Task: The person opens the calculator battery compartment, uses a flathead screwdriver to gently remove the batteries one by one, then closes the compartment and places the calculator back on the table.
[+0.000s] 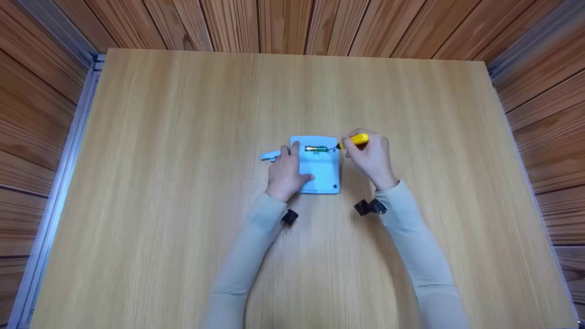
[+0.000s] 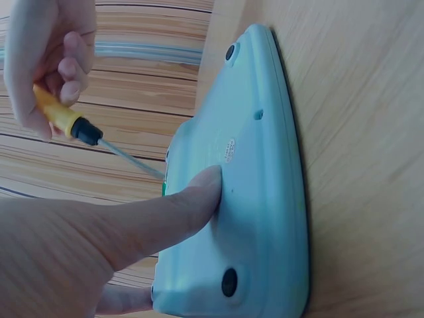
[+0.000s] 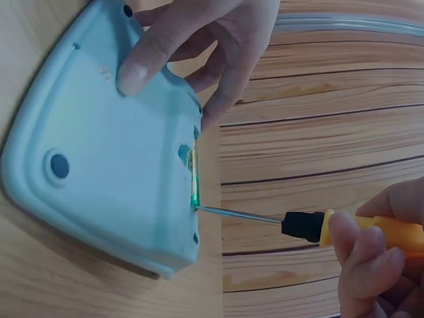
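Strip (image 1: 269, 156): a small blue piece, seen beside the fingers of the left grip (image 1: 285, 172); whether it is held or merely touched cannot be told.
Left grip: closed over the left edge of the blue device (image 1: 320, 178), thumb pressed on its back; the casing should be pinned firmly, well away from the tool.
Blue device: laid back upward on the desk (image 1: 173, 205).
Battery (image 1: 315, 149): seated in the uncovered slot; it is best levered gently at its end, not stabbed.
Screwdriver (image 1: 361, 138): tip set at the battery's right end; slips and scratches should be guarded against.
Right grip (image 1: 372, 157): curled snugly round the yellow handle.
Desk: faced in pale wood grain.
Room: enclosed by brown planked walls (image 1: 283, 27), framed at the corners with metal rails (image 1: 64, 183).
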A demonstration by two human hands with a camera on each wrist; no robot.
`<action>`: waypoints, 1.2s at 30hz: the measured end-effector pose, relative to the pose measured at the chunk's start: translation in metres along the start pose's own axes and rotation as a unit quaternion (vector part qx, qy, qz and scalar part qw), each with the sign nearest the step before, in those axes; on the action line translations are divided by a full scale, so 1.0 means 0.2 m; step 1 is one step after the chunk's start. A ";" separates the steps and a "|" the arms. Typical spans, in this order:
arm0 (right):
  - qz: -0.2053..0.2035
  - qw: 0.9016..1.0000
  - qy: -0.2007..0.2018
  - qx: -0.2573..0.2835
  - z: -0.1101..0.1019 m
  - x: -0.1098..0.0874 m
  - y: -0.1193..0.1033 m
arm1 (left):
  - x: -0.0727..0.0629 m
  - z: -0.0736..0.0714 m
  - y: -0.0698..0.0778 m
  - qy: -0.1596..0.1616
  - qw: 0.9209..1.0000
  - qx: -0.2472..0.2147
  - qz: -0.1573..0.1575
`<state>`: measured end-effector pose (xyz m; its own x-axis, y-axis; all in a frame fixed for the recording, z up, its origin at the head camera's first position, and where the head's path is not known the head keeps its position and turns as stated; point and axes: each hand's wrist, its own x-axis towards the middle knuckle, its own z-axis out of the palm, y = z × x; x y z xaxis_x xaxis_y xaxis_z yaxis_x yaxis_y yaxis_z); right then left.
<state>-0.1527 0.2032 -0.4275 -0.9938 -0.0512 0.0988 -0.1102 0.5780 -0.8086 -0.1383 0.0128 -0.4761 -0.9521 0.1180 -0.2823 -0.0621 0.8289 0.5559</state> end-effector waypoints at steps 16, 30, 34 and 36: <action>-0.003 0.989 -0.084 -0.124 0.07 0.04 -0.16 | 0.00 0.01 0.02 -0.006 1.000 0.003 0.005; 0.063 0.991 -0.043 0.111 0.00 0.01 0.07 | 0.00 0.00 0.00 0.004 1.000 0.007 0.016; 0.099 0.978 -0.034 0.182 -0.03 0.00 0.12 | 0.00 0.00 0.00 0.003 1.000 0.007 0.017; 0.112 0.970 -0.030 0.215 -0.04 -0.01 0.14 | 0.00 0.00 0.00 0.003 1.000 0.007 0.015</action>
<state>-0.1546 0.2252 -0.4462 -0.9913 -0.0180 -0.1306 0.1249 0.1886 -0.9741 -0.1377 0.0125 -0.4762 -0.9554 0.1394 -0.2602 -0.0289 0.8331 0.5524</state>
